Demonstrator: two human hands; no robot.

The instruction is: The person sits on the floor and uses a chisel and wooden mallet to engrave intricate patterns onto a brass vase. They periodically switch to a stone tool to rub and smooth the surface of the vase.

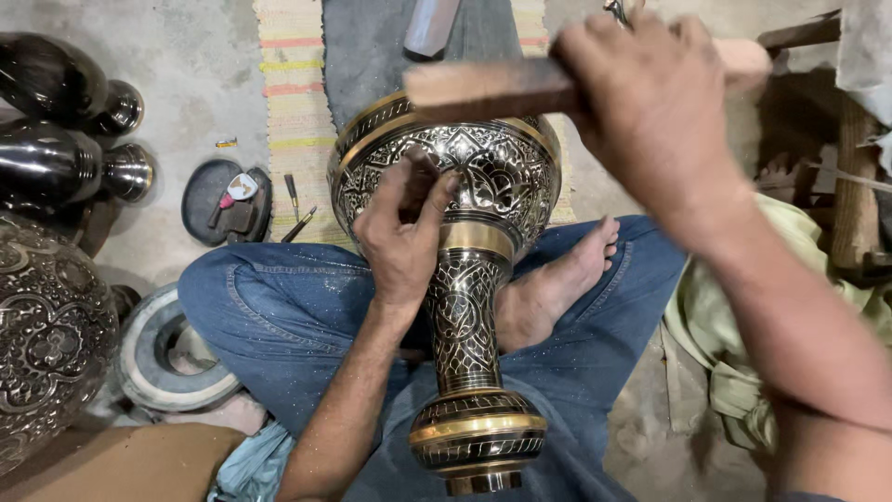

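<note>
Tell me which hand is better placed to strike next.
Probably the right hand: it grips the raised wooden mallet above the engraved vase. The left hand is pinched on a small tool against the vase.

Under the left grip (pixel 401 244) lies a vase (pixel 465 279) — black with silver floral engraving and gold bands. The right grip (pixel 650 102) holds a pale wooden mallet (pixel 492 88). Beyond both, a woven mat (pixel 293 102) — cream with red and yellow stripes. Below them, blue jeans (pixel 269 316).
</note>
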